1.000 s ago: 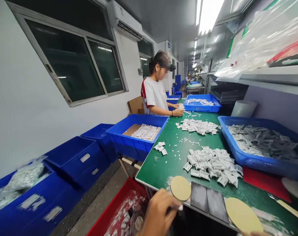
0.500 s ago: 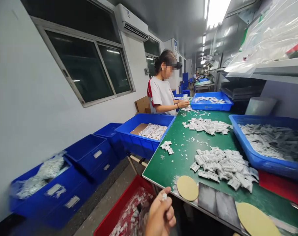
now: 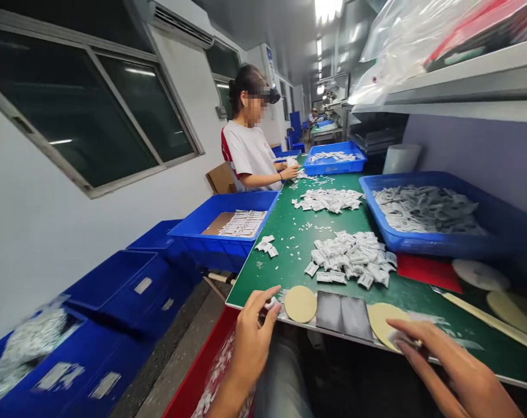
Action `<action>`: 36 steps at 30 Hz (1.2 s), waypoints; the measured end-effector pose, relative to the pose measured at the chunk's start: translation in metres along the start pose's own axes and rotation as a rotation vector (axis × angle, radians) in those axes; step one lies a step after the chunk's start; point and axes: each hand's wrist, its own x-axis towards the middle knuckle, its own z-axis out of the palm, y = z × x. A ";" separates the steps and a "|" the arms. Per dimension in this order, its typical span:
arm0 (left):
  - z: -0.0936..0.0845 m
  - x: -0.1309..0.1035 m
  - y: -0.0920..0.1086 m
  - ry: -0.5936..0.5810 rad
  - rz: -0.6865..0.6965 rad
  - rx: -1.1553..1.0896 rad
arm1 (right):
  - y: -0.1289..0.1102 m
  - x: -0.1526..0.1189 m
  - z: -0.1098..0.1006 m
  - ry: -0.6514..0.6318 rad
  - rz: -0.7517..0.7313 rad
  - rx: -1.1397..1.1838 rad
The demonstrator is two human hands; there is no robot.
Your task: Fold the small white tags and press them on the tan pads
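Note:
My left hand (image 3: 252,337) is at the near edge of the green table (image 3: 281,284), its thumb and forefinger pinched on a small white piece (image 3: 271,303). On the right, my right hand (image 3: 457,366) grips a white plastic part (image 3: 400,338) between thumb and fingers, over a yellow round pad (image 3: 380,320). Between the hands lie another yellow round pad (image 3: 300,304) and dark rectangular plates (image 3: 344,313). Beyond them is a heap of white plastic parts (image 3: 350,258), with a few loose parts (image 3: 267,246) to its left.
A blue basket of parts (image 3: 420,238) stands right, near a red sheet (image 3: 429,273) and a long-handled blade (image 3: 485,313). Below left is a red bin (image 3: 194,371) with white scraps. Blue bins (image 3: 115,284) line the wall. A co-worker (image 3: 255,145) handles white parts farther along.
The view has shifted to the right. My right hand has come into view with a white part. My left hand is raised nearer the table edge, its fingers less curled.

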 end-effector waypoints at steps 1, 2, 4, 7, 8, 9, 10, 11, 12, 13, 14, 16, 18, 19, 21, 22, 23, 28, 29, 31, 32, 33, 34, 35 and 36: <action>0.002 0.009 0.004 -0.058 0.003 -0.026 | -0.003 0.007 -0.004 -0.008 0.027 -0.016; 0.005 0.016 0.007 -0.109 0.008 -0.050 | -0.005 0.015 -0.007 -0.026 0.045 -0.025; 0.011 0.029 0.009 -0.245 0.024 -0.083 | -0.007 0.029 -0.009 -0.090 0.069 -0.020; 0.020 0.045 0.009 -0.478 0.082 -0.014 | 0.002 0.048 -0.008 -0.225 0.045 -0.029; 0.022 0.050 0.010 -0.502 0.113 0.054 | 0.008 0.053 -0.007 -0.229 0.025 -0.060; 0.023 0.053 0.011 -0.487 0.151 0.132 | 0.014 0.058 -0.006 -0.195 0.006 -0.105; 0.024 0.056 0.012 -0.441 0.188 0.199 | 0.020 0.061 -0.005 -0.134 -0.002 -0.151; 0.025 0.058 0.013 -0.399 0.212 0.239 | 0.025 0.064 -0.005 -0.080 0.001 -0.182; 0.025 0.060 0.015 -0.389 0.217 0.245 | 0.029 0.065 -0.004 -0.065 0.004 -0.185; 0.025 0.061 0.015 -0.410 0.205 0.232 | 0.031 0.066 -0.004 -0.089 0.004 -0.164; 0.025 0.062 0.015 -0.428 0.185 0.217 | 0.032 0.065 -0.004 -0.135 0.002 -0.130; 0.026 0.063 0.013 -0.427 0.125 0.207 | 0.032 0.063 -0.003 -0.165 0.013 -0.074; 0.028 0.064 0.009 -0.423 0.068 0.188 | 0.032 0.061 -0.001 -0.100 0.067 -0.033; 0.030 0.064 0.006 -0.444 0.040 0.168 | 0.032 0.061 -0.001 -0.101 0.090 -0.003; 0.033 0.065 0.002 -0.470 -0.002 0.164 | 0.036 0.060 0.000 -0.176 0.092 0.046; 0.035 0.066 0.000 -0.432 -0.002 0.189 | 0.038 0.060 0.000 -0.196 0.085 0.039; 0.036 0.067 -0.001 -0.371 0.009 0.222 | 0.040 0.060 0.000 -0.163 0.088 0.006; 0.031 0.077 -0.001 -0.400 0.057 0.235 | 0.045 0.058 -0.001 -0.069 0.069 -0.065; 0.029 0.081 0.001 -0.381 0.063 0.245 | 0.043 0.059 -0.002 -0.099 0.033 -0.083; 0.025 0.091 0.007 -0.263 0.087 0.261 | 0.037 0.062 -0.002 -0.036 -0.003 -0.178; 0.025 0.098 0.011 -0.203 0.104 0.263 | 0.032 0.066 -0.002 0.045 0.004 -0.214; 0.027 0.105 0.015 -0.167 0.123 0.260 | 0.026 0.070 -0.001 0.115 0.015 -0.215; 0.032 0.113 0.019 -0.161 0.141 0.251 | 0.019 0.076 -0.001 0.156 0.018 -0.184; 0.039 0.122 0.022 -0.185 0.158 0.237 | 0.011 0.082 0.001 0.174 0.014 -0.119; 0.049 0.130 0.025 -0.232 0.173 0.223 | 0.002 0.090 0.003 0.137 -0.019 -0.052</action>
